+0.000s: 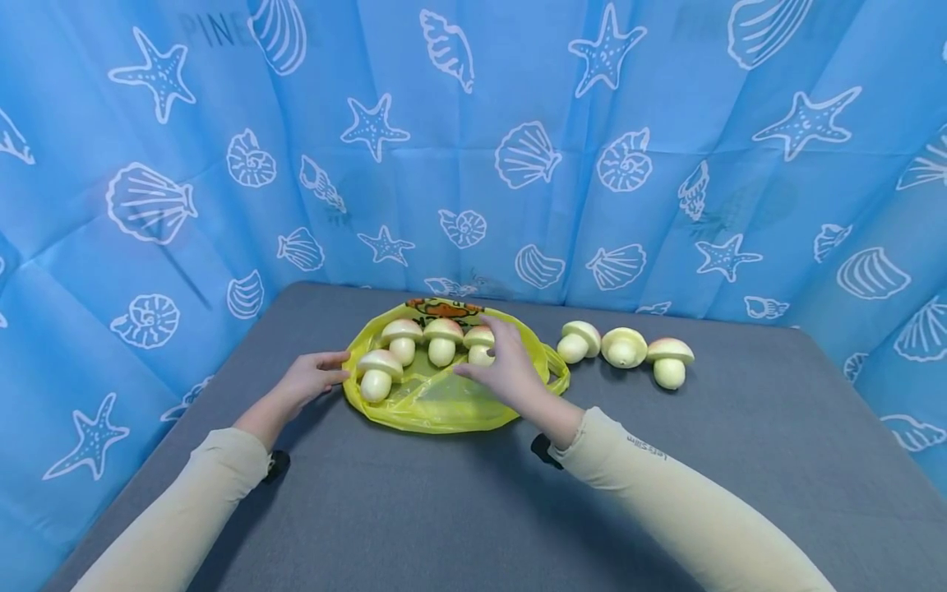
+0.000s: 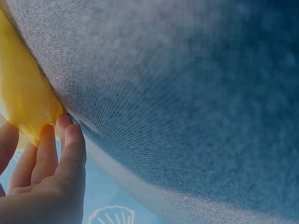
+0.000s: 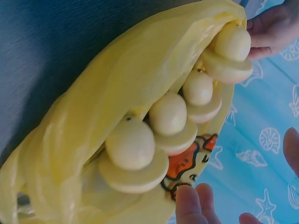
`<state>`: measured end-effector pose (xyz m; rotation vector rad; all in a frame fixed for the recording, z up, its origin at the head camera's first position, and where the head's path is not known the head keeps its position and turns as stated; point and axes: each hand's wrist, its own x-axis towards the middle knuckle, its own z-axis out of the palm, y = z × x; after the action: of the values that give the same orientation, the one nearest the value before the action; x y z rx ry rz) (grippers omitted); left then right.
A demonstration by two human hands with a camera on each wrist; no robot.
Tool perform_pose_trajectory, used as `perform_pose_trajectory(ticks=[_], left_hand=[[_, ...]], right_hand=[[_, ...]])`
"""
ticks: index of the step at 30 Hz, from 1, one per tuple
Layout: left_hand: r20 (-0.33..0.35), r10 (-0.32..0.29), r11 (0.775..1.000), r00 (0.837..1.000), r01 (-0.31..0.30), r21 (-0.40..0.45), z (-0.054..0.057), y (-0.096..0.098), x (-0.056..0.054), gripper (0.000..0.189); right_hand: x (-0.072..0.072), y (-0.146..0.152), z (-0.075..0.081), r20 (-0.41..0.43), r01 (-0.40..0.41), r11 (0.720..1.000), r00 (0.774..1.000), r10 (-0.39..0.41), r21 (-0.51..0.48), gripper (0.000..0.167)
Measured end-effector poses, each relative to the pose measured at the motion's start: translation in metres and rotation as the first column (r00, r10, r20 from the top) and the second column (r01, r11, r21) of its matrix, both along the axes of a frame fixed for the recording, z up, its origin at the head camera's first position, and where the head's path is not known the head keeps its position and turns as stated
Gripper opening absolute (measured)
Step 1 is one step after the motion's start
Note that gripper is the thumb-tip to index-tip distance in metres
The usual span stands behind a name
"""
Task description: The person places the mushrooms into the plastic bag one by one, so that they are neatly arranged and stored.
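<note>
A yellow plastic bag [image 1: 444,415] lies open on the table, with several toy mushrooms [image 1: 442,341] standing in its mouth, cream stems with pinkish-edged caps. At the bag's left end, my left hand [image 1: 314,378] touches the rim with nearly straight fingers [image 2: 46,154]. My right hand [image 1: 510,366] reaches over the bag's right part, thumb and fingers spread apart, and partly covers the rightmost mushroom [image 1: 478,344] in the head view. In the right wrist view, nothing is between its fingers [image 3: 189,205], and that mushroom [image 3: 131,144] sits inside the bag, apart from them.
Three more mushrooms [image 1: 624,348] lie in a row on the grey table [image 1: 444,518], right of the bag's handle loop [image 1: 560,370]. A blue curtain [image 1: 473,148] with white shells and starfish hangs behind the table and along its sides.
</note>
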<state>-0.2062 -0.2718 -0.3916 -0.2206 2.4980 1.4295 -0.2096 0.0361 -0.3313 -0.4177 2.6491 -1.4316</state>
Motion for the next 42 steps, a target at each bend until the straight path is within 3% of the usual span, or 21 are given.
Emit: perform_pose_trajectory(ticks=[11,25,42], left_hand=[[0.006,0.005,1.000,1.000,-0.005,0.006,0.000,0.000,0.003,0.053],[0.020,0.009,1.000,1.000,-0.009,0.000,0.002,0.000,0.003,0.054],[0.004,0.013,1.000,1.000,-0.013,-0.011,0.001,0.002,0.001,0.054]], right_hand=[[-0.003,0.029,-0.001,0.017,0.028,0.999,0.999,-0.029,0.019,0.080],[-0.010,0.066,-0.002,-0.036,0.052,0.996,0.998,-0.049,0.073,0.077],[-0.008,0.116,-0.003,-0.130,0.099,0.986,0.988,-0.081,0.137,0.075]])
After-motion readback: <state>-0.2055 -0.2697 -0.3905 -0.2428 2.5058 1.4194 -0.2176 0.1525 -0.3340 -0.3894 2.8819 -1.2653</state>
